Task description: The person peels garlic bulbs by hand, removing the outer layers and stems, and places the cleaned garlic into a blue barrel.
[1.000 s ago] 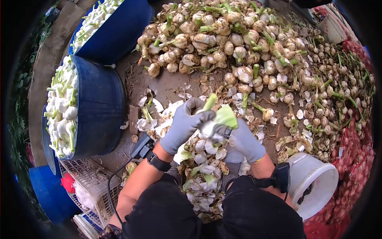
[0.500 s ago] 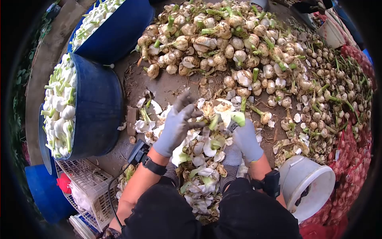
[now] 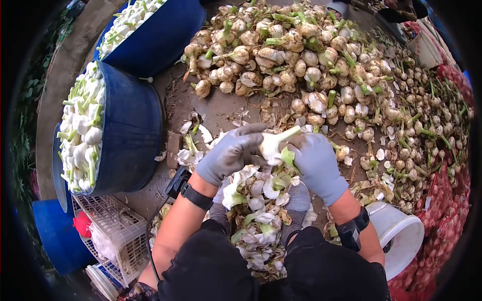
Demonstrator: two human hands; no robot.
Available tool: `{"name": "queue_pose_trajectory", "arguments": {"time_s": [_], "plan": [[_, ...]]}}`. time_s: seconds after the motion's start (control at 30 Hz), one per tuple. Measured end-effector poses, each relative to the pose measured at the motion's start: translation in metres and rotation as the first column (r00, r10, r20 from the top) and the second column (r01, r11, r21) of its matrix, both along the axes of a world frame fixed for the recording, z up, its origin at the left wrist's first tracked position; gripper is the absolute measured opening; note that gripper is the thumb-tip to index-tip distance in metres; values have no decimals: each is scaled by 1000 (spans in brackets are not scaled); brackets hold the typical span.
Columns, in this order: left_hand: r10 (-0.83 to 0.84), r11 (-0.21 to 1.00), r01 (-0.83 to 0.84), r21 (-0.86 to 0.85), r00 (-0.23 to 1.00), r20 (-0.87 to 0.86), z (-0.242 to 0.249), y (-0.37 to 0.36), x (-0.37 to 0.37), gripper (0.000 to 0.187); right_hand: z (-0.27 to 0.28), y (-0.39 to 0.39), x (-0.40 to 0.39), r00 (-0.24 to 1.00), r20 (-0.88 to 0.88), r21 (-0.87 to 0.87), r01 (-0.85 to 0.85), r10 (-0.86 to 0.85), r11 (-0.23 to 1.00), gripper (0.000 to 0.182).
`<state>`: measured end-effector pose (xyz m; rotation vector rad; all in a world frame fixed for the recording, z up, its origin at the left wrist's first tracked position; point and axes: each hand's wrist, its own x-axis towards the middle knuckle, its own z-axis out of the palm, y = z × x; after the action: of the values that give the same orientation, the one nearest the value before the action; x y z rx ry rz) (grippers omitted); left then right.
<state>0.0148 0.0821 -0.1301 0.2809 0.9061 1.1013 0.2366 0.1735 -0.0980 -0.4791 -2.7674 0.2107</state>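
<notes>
Low over the peelings, my left hand [image 3: 228, 156], in a grey glove with darkened fingers, is closed around a garlic bulb [image 3: 271, 148]. The bulb is white and clean, its pale green stem pointing up and to the right. On its right side my gloved right hand [image 3: 317, 163] is closed, fingertips curled inward at a loose flap of green-white garlic peel [image 3: 288, 156]. The right fingertips are partly hidden, so anything else in them does not show. Beneath both hands lies a heap of garlic peelings [image 3: 263, 215] between the feet.
Unpeeled garlic bulbs [image 3: 281, 55] are piled ahead, and smaller ones [image 3: 416, 115] spread right. Two blue tubs [image 3: 133, 135] of white garlic stand left, above a plastic crate [image 3: 113, 236]. A white bucket [image 3: 401, 236] and red net sacks [image 3: 442, 210] are at right.
My left hand, fingers spread before, has closed around a garlic bulb. My right hand has moved up beside it. The view has shifted slightly.
</notes>
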Motion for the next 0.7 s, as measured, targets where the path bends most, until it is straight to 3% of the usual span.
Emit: {"name": "queue_pose_trajectory", "arguments": {"time_s": [0.17,0.2,0.27,0.3,0.37,0.4,0.43,0.5,0.57,0.63,0.7], "plan": [[-39,987,20,162,992,117,9,-3,19,54,2,-1,10,966,-116,-228,201,-231,953,33],[-3,995,-4,100,997,71,13,-2,27,51,0,-4,10,964,-115,-228,207,-238,951,33],[77,996,-78,-36,996,-34,11,1,44,42,-8,-15,8,880,-333,-471,156,-339,868,36],[78,996,-79,-35,996,-34,6,-1,47,42,-10,-17,10,880,-333,-470,156,-338,869,36],[93,995,-98,5,918,-386,8,1,51,37,-14,-18,14,796,-351,-759,66,-493,647,36],[149,989,-144,36,958,-246,11,0,50,35,-17,-16,15,793,-349,-760,72,-498,646,36],[165,985,-147,93,960,-228,21,2,50,32,-21,-13,15,780,-311,-728,172,-543,663,35],[94,989,-35,143,899,-427,29,3,45,33,-24,-5,15,763,-269,-692,272,-588,669,35],[99,989,-41,141,895,-434,29,1,42,33,-25,3,13,717,-239,-589,429,-655,685,32],[102,989,-42,143,893,-439,33,1,40,33,-34,8,18,684,-235,-596,459,-690,658,25],[52,984,42,173,863,-502,45,-2,36,33,-38,12,23,662,-99,-495,615,-743,614,21]]}}
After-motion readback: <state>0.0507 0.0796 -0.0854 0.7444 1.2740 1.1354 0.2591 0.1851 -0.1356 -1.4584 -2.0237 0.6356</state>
